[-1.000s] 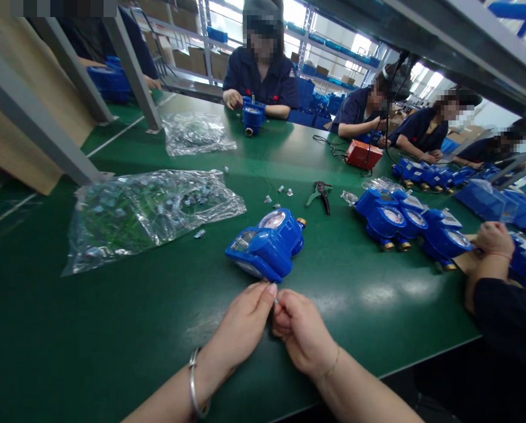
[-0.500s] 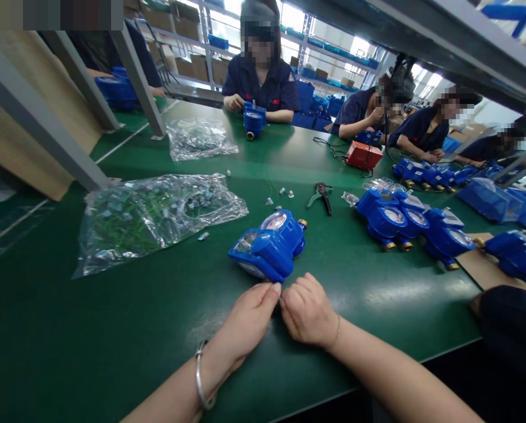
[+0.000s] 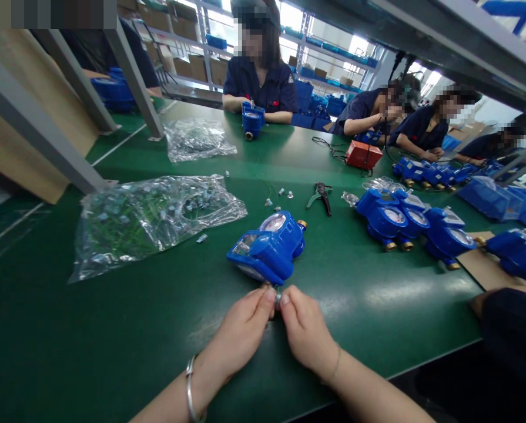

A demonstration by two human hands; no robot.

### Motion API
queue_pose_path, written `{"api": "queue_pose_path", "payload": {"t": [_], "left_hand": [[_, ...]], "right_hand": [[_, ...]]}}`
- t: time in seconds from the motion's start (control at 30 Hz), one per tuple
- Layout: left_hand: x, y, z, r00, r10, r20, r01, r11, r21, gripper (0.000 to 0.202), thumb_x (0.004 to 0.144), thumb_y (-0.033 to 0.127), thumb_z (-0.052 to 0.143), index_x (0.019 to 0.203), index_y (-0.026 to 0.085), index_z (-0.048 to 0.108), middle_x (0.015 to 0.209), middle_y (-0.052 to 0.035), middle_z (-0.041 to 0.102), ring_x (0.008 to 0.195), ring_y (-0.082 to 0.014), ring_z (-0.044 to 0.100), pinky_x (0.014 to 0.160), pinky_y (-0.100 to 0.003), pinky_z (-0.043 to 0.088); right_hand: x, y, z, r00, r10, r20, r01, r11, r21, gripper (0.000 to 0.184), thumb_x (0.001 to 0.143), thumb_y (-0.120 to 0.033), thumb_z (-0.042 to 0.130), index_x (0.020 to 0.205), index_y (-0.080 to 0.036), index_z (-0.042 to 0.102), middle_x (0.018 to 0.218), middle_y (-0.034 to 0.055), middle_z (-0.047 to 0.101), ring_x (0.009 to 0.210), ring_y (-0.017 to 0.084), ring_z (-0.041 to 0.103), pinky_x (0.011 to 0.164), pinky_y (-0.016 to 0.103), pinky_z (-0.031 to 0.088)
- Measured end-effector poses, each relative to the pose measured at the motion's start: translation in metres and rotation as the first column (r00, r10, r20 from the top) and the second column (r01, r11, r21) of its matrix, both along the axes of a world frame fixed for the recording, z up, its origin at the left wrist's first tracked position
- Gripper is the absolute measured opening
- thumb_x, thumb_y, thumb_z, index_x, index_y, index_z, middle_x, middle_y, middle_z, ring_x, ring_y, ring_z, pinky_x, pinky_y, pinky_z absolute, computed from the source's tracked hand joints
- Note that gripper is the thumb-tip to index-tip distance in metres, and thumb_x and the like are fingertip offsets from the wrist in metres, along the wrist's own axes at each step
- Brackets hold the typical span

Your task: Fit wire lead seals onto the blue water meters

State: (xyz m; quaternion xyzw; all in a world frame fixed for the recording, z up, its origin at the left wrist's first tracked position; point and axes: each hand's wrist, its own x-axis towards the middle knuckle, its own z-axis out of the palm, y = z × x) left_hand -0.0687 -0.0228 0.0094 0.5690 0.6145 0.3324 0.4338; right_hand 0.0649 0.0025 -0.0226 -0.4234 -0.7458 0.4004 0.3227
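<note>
A blue water meter (image 3: 267,249) with brass ends lies tilted on the green table, close in front of my hands. Below its near end, a small pale wire seal (image 3: 278,298) with a bit of green wire shows between my fingertips. My left hand (image 3: 245,320) is closed in a pinch at the seal's left side, by the meter's near brass end. From the right, my right hand (image 3: 305,326) pinches the seal between thumb and fingers. The wire's exact path is hidden by my fingers.
Left lies a clear bag (image 3: 134,226) of green-wired seals, with another bag (image 3: 200,140) behind. Cutting pliers (image 3: 320,198) and loose seal bits lie beyond the meter. More blue meters (image 3: 392,217) stand right, near a red box (image 3: 363,154). Co-workers (image 3: 263,82) sit opposite.
My right hand has turned from a fist into a thumb-forward pinch, bringing the seal into view. Both hands have come slightly nearer to me. The co-worker opposite has turned their head.
</note>
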Motion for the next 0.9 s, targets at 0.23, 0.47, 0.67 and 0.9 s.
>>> {"api": "queue_pose_path", "payload": {"t": [0.23,0.47,0.67,0.9], "left_hand": [[0.006,-0.002,0.003,0.965,0.017,-0.262,0.003,0.997,0.075,0.04,0.091,0.04,0.026,0.081,0.02,0.059,0.088,-0.0055,0.063,0.082,-0.0204,0.058,0.077,-0.031,0.042],[0.012,0.0,0.0,0.956,0.094,-0.279,-0.063,0.991,0.118,0.033,0.091,0.037,0.028,0.077,0.02,0.052,0.082,-0.0039,0.057,0.078,-0.0196,0.055,0.074,-0.033,0.042],[0.007,-0.002,-0.009,0.972,0.119,-0.202,-0.09,0.985,0.145,0.028,0.09,0.036,0.03,0.077,0.021,0.049,0.082,-0.0032,0.056,0.08,-0.0189,0.054,0.078,-0.033,0.043],[0.015,0.0,-0.001,0.983,0.159,-0.087,-0.147,0.981,0.129,0.027,0.088,0.036,0.034,0.077,0.021,0.053,0.087,-0.0049,0.061,0.083,-0.0197,0.057,0.079,-0.032,0.045]], "right_hand": [[0.01,-0.004,-0.003,0.845,-0.252,0.472,-0.183,0.693,0.698,0.02,0.087,-0.016,0.036,0.071,-0.02,0.047,0.065,0.0024,0.045,0.063,0.019,0.037,0.061,0.034,0.025],[0.005,-0.007,-0.007,0.858,-0.272,0.437,-0.083,0.765,0.639,0.018,0.089,-0.019,0.036,0.076,-0.019,0.049,0.068,0.0033,0.048,0.067,0.019,0.039,0.064,0.035,0.026],[0.001,-0.003,-0.011,0.882,-0.209,0.423,-0.117,0.771,0.626,0.023,0.09,-0.02,0.033,0.073,-0.019,0.047,0.068,0.0032,0.048,0.067,0.019,0.039,0.064,0.034,0.027],[0.008,0.006,-0.012,0.975,-0.028,0.219,-0.098,0.833,0.544,0.023,0.088,-0.018,0.03,0.07,-0.019,0.045,0.067,0.0031,0.049,0.067,0.017,0.041,0.066,0.033,0.032]]}}
